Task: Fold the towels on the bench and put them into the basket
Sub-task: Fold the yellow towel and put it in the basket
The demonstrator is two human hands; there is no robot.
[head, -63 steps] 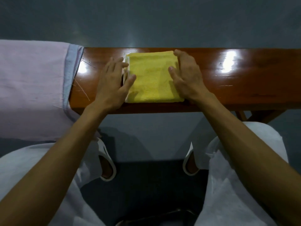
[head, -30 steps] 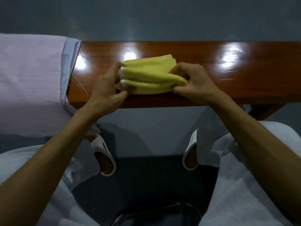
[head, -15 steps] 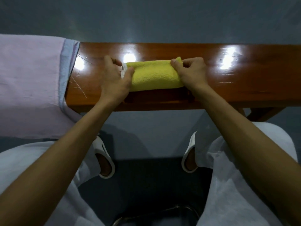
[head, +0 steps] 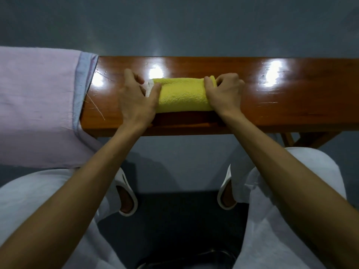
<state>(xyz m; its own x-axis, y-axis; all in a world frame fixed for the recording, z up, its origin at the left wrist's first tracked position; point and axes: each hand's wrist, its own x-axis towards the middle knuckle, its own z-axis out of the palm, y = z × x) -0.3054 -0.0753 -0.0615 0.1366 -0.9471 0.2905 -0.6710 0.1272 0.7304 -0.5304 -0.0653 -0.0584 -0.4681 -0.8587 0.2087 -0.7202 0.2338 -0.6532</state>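
The yellow towel lies mid-bench. It is soft, light and springy, and would likely unfold if released, so it is best gripped at both short ends. It is a thick, nubby bundle with a white edge on its left. The left hand and right hand each curl their fingers round one end. A dim rim at the bottom edge may be the basket.
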